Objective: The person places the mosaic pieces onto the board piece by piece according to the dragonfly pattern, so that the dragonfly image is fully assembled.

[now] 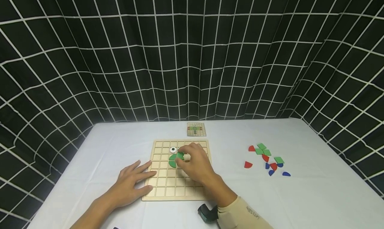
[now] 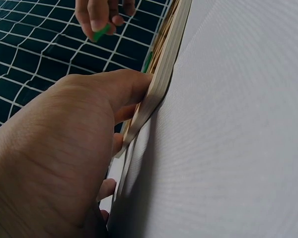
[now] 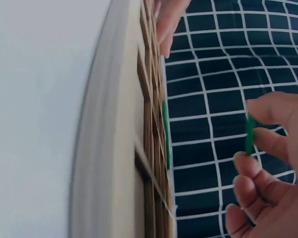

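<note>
My right hand (image 1: pixel 196 162) pinches a small green piece (image 3: pixel 249 135) between thumb and fingertips, held above a wooden grid board (image 1: pixel 168 191). In the right wrist view the piece stands edge-on, apart from the board. Near it, green pieces (image 1: pixel 172 158) and a white eye disc (image 1: pixel 173 150) with a dark centre lie in the board's squares. My left hand (image 1: pixel 130 181) rests at the board's left edge with fingers spread, thumb and some fingertips touching the rim. The right hand partly hides the board's upper right squares.
Behind the board lies a small pattern card (image 1: pixel 196 129). To the right, red pieces (image 1: pixel 248 164), green pieces (image 1: pixel 278 160) and blue pieces (image 1: pixel 286 174) are scattered on the white tablecloth (image 1: pixel 318 195). A black curtain (image 1: pixel 192 62) with white grid lines surrounds the table.
</note>
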The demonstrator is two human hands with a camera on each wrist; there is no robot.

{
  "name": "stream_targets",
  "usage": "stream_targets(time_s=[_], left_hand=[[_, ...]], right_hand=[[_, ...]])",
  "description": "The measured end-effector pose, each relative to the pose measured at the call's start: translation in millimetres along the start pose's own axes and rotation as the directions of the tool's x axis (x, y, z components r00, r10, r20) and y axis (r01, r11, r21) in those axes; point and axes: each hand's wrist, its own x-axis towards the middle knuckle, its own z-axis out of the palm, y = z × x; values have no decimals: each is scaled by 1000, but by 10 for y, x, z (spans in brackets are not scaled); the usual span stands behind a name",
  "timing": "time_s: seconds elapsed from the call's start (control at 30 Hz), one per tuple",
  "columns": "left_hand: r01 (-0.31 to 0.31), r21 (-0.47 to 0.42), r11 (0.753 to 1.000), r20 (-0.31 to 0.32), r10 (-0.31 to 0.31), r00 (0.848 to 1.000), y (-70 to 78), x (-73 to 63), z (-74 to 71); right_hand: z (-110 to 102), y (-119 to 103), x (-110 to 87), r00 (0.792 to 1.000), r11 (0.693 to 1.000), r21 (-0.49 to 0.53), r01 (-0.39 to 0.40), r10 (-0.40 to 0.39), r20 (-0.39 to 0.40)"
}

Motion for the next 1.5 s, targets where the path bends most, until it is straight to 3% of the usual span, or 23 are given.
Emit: stream_targets(time_s=[0.23,0.77,1.13,1.5], left_hand=[[8,6,1000,3,-8,1000,18,-3,-18],[5,10,1000,12,-5,1000,17,5,-31],[7,13,1000,8,-7,1000,6,7,-31],[13,4,1000,8,-13,1000,4,1,-15]], right_hand=[[105,58,-10,999,1000,-19,-22,23,44],[259,148,-60,989,983,-174,-64,85,120],[278,158,-51,989,984,-174,-51,74,129],[228,147,-34,982,992,-89,-90,104,158]])
